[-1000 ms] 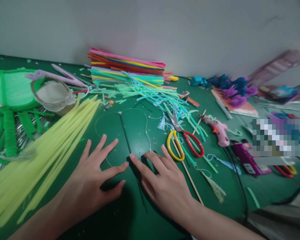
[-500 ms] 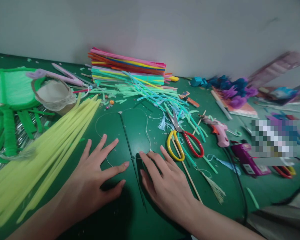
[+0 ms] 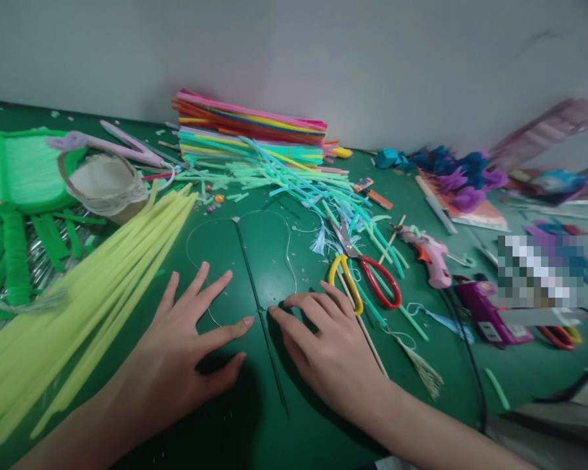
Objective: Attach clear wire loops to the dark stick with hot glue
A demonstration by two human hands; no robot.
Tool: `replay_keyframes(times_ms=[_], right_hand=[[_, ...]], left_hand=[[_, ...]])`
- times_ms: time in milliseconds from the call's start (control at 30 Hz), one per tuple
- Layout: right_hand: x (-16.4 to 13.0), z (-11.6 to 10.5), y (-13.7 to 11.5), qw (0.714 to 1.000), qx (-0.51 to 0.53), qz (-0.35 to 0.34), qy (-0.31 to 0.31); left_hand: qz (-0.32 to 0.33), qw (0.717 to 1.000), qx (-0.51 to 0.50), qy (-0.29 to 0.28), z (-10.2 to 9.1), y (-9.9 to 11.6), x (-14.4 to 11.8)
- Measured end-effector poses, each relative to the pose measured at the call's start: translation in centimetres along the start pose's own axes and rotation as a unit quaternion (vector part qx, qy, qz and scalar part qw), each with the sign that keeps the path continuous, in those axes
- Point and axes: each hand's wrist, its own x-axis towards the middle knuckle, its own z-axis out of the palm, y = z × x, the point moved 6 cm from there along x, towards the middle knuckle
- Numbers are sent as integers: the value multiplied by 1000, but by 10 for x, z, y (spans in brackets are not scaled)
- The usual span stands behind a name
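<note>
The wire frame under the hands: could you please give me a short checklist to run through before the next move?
1. Left hand flat on the wire loop: ok.
2. Right hand fingertips at the dark centre rod: ok.
3. Loop joined to the rod at the top: cannot tell.
4. Scissors beside the right hand: ok.
5. Yellow strips off the loop: ok.

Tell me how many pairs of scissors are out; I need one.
2: the yellow-and-red scissors just past the right hand, and red-and-yellow handles at the far right, blades hidden. Clutter may hide more.
</note>
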Motion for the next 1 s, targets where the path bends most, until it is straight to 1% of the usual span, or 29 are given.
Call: replay_keyframes(times_ms=[433,800,1000], right_hand=[[-5,4,-2,1000,22,-17,13],[-6,5,-3,1000,17,-18,13],[-6,4,-2,999,26,-16,24]], left_hand=[[5,1000,4,-4,1,-1,0],[6,1000,6,-14,2,-1,-2],[7,1000,5,-13,2,-2,-3]])
